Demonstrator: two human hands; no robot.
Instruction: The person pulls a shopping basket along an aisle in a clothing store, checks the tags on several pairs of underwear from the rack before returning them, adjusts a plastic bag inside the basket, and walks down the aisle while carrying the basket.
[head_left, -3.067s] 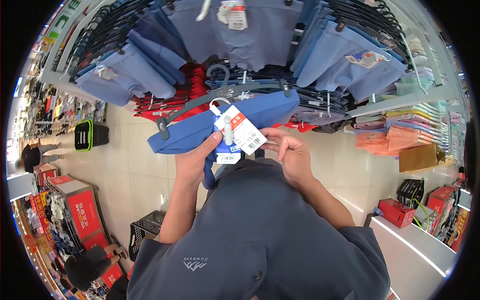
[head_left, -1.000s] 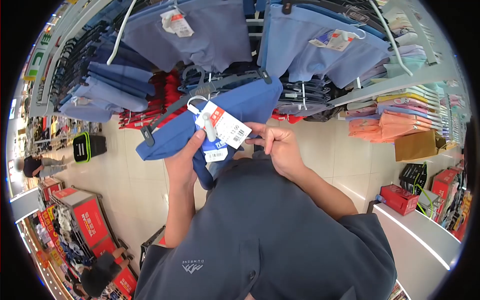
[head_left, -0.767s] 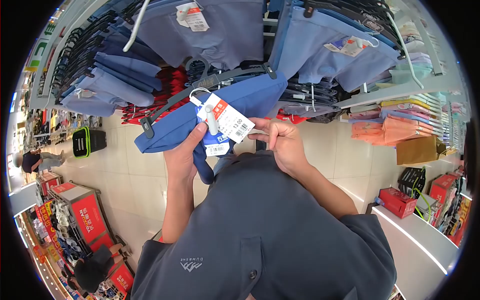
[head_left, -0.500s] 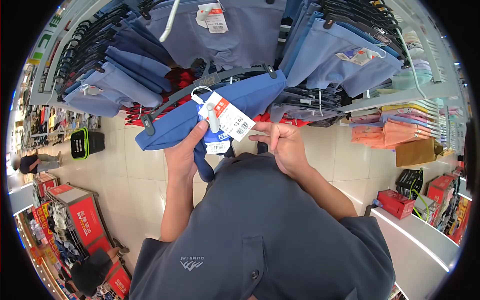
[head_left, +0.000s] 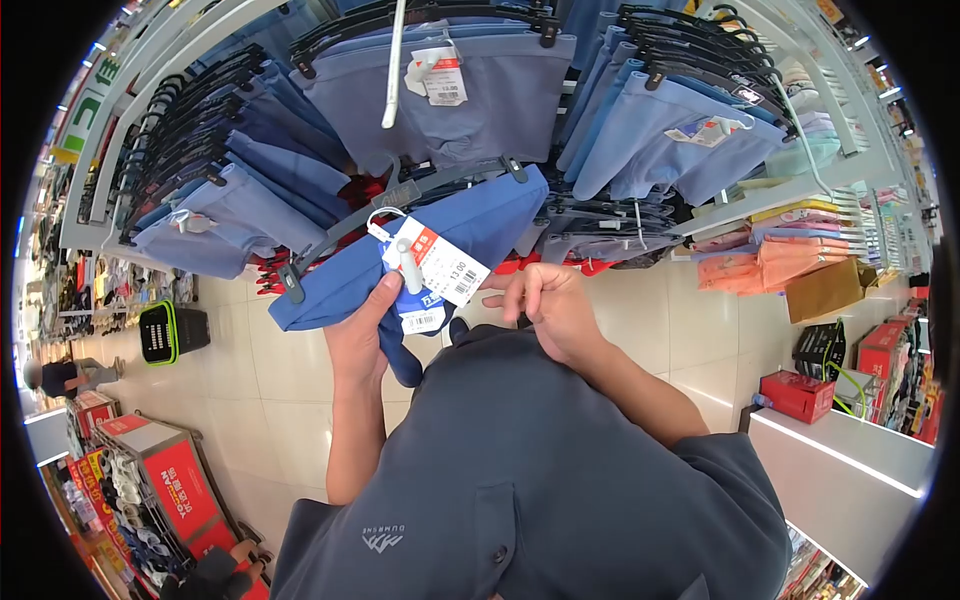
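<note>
I have the left hand (head_left: pixel 357 332) closed on the blue garment (head_left: pixel 480 220); the white price tag (head_left: pixel 450 264) lies just to its right. The half-curled right hand (head_left: pixel 558 310) sits by the tag's edge (touching or not, I can't tell). This looks like tag inspection; the next move needs a steady left grip.

Blue garment (head_left: pixel 478 218) aslant on gray 2-clip hanger (head_left: pixel 402 194) with 13.00 tag (head_left: pixel 446 264)

And here's the left hand (head_left: pixel 360 328), clasping blue shorts (head_left: pixel 485 212) on a grey hanger (head_left: pixel 402 195)! The right hand (head_left: pixel 562 312) is there too, half-curled fingers right by the white price tag (head_left: pixel 447 262), with more shorts (head_left: pixel 440 110) hanging beyond.
</note>
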